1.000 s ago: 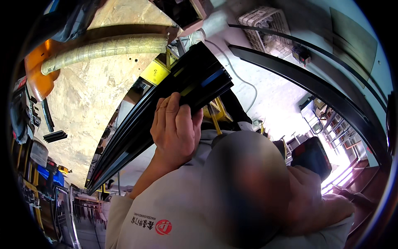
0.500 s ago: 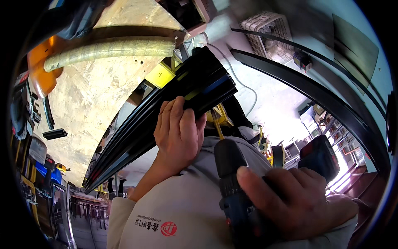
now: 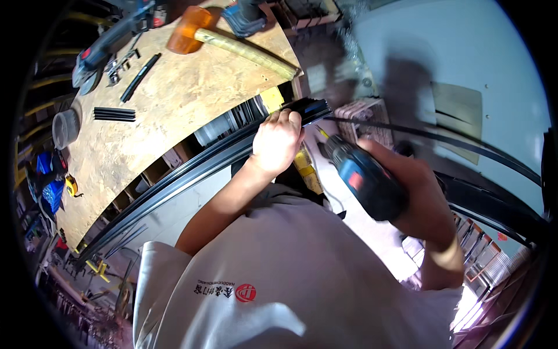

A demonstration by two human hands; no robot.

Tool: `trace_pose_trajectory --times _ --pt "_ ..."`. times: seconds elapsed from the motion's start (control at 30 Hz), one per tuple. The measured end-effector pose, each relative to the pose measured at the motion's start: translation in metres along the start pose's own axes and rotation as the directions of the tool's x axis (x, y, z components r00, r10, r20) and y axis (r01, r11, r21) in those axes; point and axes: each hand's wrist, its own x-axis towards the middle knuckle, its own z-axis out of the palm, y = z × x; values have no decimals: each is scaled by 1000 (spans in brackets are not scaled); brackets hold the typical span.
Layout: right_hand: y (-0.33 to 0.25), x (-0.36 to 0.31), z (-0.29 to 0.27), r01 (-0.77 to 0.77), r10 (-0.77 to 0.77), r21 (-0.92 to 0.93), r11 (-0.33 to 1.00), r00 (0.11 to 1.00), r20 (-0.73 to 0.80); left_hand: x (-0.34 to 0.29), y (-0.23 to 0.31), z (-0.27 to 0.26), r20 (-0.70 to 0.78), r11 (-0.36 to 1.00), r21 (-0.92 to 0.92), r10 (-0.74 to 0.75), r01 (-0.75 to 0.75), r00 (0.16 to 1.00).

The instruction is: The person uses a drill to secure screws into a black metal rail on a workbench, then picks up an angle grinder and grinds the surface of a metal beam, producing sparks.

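Note:
A long black metal profile (image 3: 192,168) runs diagonally beside the workbench, its near end pointing up to the right. Near that end my left hand (image 3: 278,142) is closed around it, knuckles up. In my right hand (image 3: 417,183) is a cordless drill (image 3: 363,179), gripped by its handle, which my fingers mostly hide. Its thin bit (image 3: 323,132) points up and left at the profile's end. Whether the tip touches the profile, I cannot tell. Yellow blocks (image 3: 272,99) show beside the profile at the bench edge.
On the wooden workbench (image 3: 157,125) lie an orange-headed mallet (image 3: 189,30), an angle grinder (image 3: 107,46), a black marker (image 3: 140,77), short black strips (image 3: 114,114) and a clear tub (image 3: 66,128). A plastic crate (image 3: 375,119) and long black bars (image 3: 482,200) are on the right.
My view has shifted to show more of the bench. The drill has swung up from in front of my body to the profile's end. My left hand keeps hold of the profile.

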Motion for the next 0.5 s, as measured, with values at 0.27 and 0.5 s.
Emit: trace_pose_trajectory --times 0.27,0.5 --pt "9 -130 109 -134 262 348 928 898 -352 -108 -41 -106 -54 1000 10 20 -20 998" --pt "50 -159 210 -138 306 457 879 897 -319 -307 -165 -236 -73 914 318 -241 252 968"
